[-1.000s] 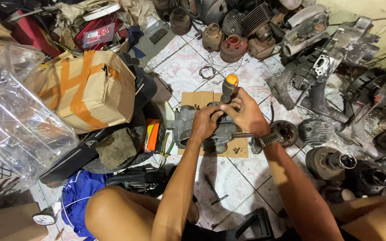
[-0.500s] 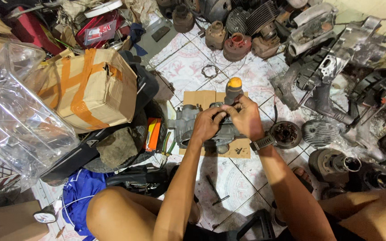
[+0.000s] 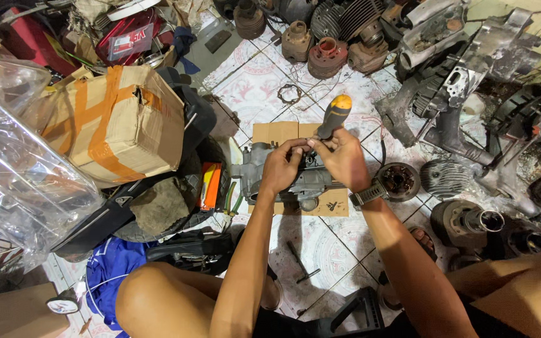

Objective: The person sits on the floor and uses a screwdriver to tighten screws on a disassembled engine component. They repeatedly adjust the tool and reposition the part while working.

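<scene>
At the far left of the frame we see a clear plastic sheet (image 3: 14,169) bundled over a wire frame. To its right, in the upper left, sits a cardboard box (image 3: 117,119) bound with orange tape, and just below it a dark rounded cover (image 3: 161,206) and a small orange and black box (image 3: 210,186). At the lower left a blue cloth (image 3: 104,281) lies on the tiled floor (image 3: 255,87) beside our bare knee.

At centre frame a grey metal engine casing (image 3: 302,181) rests on a flat piece of cardboard (image 3: 277,133) laid on the floor. Our left hand (image 3: 281,168) is closed over the top of the casing, fingers curled down onto it. Our right hand (image 3: 340,158), touching the left, is wrapped around the shaft end of a screwdriver (image 3: 334,116) with a black and orange handle; the handle points toward the upper part of the frame and the tip, hidden by the fingers, meets the casing. A wristwatch (image 3: 369,194) sits on the right wrist.

Below the hands a small dark tool (image 3: 300,263) lies on the tiles. Just right of the wristwatch is a round flywheel part (image 3: 397,180), then a finned cylinder (image 3: 444,177). Along the top centre stand several rusty cylinders (image 3: 327,56), and the upper right holds larger engine cases (image 3: 471,69).
</scene>
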